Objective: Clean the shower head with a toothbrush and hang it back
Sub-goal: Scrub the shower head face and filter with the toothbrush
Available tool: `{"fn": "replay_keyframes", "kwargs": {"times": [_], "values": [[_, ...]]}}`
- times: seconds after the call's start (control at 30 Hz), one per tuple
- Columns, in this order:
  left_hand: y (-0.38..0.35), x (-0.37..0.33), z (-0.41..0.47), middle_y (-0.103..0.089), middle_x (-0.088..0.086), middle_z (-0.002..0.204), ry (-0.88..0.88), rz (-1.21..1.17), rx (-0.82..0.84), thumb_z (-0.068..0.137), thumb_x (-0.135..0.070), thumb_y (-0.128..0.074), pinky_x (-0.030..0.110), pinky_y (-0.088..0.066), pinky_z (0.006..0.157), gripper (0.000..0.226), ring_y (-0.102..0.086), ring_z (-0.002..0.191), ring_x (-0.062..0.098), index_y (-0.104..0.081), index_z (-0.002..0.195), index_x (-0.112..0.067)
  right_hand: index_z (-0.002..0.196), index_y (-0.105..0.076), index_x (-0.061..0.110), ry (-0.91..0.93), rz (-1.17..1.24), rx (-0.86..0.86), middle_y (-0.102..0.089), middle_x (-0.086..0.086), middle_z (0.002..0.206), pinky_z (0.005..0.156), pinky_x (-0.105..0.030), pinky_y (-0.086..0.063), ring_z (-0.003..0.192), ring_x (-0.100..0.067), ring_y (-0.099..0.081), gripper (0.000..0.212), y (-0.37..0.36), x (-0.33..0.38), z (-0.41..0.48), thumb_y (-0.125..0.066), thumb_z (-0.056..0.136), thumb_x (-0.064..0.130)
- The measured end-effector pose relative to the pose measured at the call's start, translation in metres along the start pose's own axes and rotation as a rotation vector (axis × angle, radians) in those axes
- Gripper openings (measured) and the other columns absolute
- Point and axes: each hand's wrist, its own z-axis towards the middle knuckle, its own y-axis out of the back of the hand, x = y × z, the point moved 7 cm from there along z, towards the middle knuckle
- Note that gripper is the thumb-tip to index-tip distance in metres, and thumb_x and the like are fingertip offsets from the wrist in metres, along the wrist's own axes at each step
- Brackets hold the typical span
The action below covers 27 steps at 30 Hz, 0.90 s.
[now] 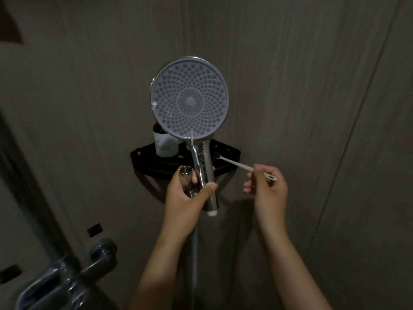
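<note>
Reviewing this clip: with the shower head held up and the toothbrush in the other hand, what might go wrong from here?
1. The left hand grips both the round grey-faced chrome shower head and the loose metal hose nut; either may slip.
2. The right hand pinches the thin white toothbrush near its tail, so scrubbing may twist it loose.
3. The white bottle on the black corner shelf could get knocked.

Ahead of you a black corner shelf (225, 151) fixed where two grey-brown wall panels (312, 86) meet, a white-labelled dark bottle (164, 146) standing on its left part, a grey lever door handle (98, 262) at your lower left.
</note>
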Motion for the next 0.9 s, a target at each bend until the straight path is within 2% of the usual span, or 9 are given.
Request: {"fn": "replay_keyframes", "kwargs": {"times": [0.13, 0.27, 0.4, 0.53, 0.7, 0.8, 0.9], "values": [[0.014, -0.005, -0.046, -0.072, 0.006, 0.102, 0.050, -0.033, 0.061, 0.064, -0.021, -0.075, 0.053, -0.051, 0.093, 0.025, -0.069, 0.097, 0.027, -0.061, 0.072, -0.040, 0.091, -0.056, 0.004, 0.009, -0.024, -0.038, -0.056, -0.005, 0.069, 0.047, -0.016, -0.046, 0.047, -0.002, -0.052, 0.008, 0.020, 0.018, -0.057, -0.050, 0.096, 0.006], [0.031, -0.006, -0.106, -0.073, -0.001, 0.104, 0.101, -0.056, 0.161, 0.064, -0.023, -0.077, 0.048, -0.051, 0.093, 0.028, -0.069, 0.099, 0.019, -0.062, 0.076, -0.044, 0.095, -0.057, 0.005, 0.035, -0.059, -0.096, -0.057, -0.004, 0.072, 0.050, -0.016, -0.048, 0.052, -0.002, -0.054, 0.009, 0.050, 0.038, -0.132, -0.049, 0.096, 0.007], [0.045, -0.004, -0.169, -0.073, -0.003, 0.106, 0.177, -0.094, 0.251, 0.069, -0.018, -0.076, 0.049, -0.050, 0.095, 0.031, -0.069, 0.101, 0.023, -0.063, 0.077, -0.045, 0.098, -0.058, 0.003, 0.016, -0.126, -0.180, -0.058, -0.005, 0.074, 0.052, -0.016, -0.049, 0.054, -0.004, -0.055, 0.011, 0.085, 0.052, -0.206, -0.048, 0.096, 0.007], [0.047, -0.006, -0.235, -0.072, -0.009, 0.107, 0.261, -0.112, 0.323, 0.074, -0.007, -0.074, 0.048, -0.050, 0.095, 0.038, -0.069, 0.100, 0.021, -0.064, 0.082, -0.043, 0.088, -0.059, 0.012, 0.006, -0.167, -0.249, -0.058, -0.005, 0.072, 0.050, -0.015, -0.049, 0.053, -0.003, -0.056, 0.015, 0.125, 0.074, -0.271, -0.049, 0.096, 0.006], [0.039, -0.009, -0.309, -0.073, -0.006, 0.103, 0.369, -0.095, 0.363, 0.070, -0.007, -0.078, 0.050, -0.050, 0.095, 0.034, -0.070, 0.098, 0.024, -0.063, 0.097, -0.022, 0.085, -0.059, 0.014, 0.012, -0.182, -0.322, -0.058, -0.005, 0.070, 0.049, -0.015, -0.049, 0.050, -0.001, -0.056, 0.017, 0.177, 0.108, -0.337, -0.049, 0.096, 0.005], [0.030, -0.018, -0.357, -0.074, -0.001, 0.101, 0.389, -0.116, 0.382, 0.068, -0.001, -0.078, 0.054, -0.049, 0.095, 0.033, -0.069, 0.097, 0.029, -0.063, 0.094, -0.016, 0.085, -0.059, 0.013, 0.012, -0.179, -0.369, -0.058, -0.006, 0.070, 0.047, -0.015, -0.048, 0.049, -0.001, -0.056, 0.017, 0.210, 0.129, -0.378, -0.049, 0.096, 0.004], [0.020, -0.033, -0.410, -0.074, 0.001, 0.101, 0.386, -0.146, 0.417, 0.061, -0.010, -0.080, 0.053, -0.049, 0.095, 0.032, -0.070, 0.096, 0.028, -0.065, 0.086, -0.021, 0.084, -0.059, 0.011, 0.004, -0.164, -0.423, -0.057, -0.008, 0.069, 0.045, -0.014, -0.047, 0.046, -0.001, -0.054, 0.017, 0.248, 0.151, -0.423, -0.048, 0.096, 0.002]]}}
